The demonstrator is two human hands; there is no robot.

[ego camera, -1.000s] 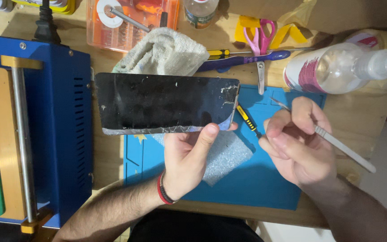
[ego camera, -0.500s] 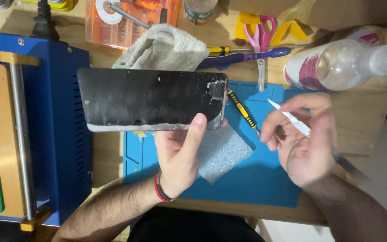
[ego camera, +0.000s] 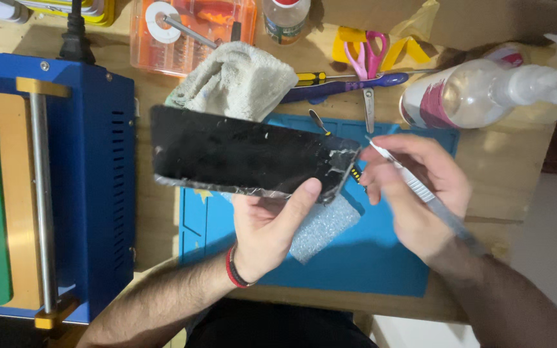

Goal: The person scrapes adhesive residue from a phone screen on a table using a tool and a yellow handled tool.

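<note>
Head view: left hand grips the cracked black screen from below, thumb on its lower edge, holding it level above the blue mat. Right hand pinches a thin metal blade pen-style, tip at the shattered right corner. Keep the blade shallow, work along the edge, and steady the screen firmly.

Warm, even indoor light falls from above on the wooden tabletop, with only soft, short shadows beneath things. The black phone panel shows a faint dull sheen but no hard glare. The clear plastic bottle blurs and washes out toward the right edge. The bottom edge falls dark.
</note>
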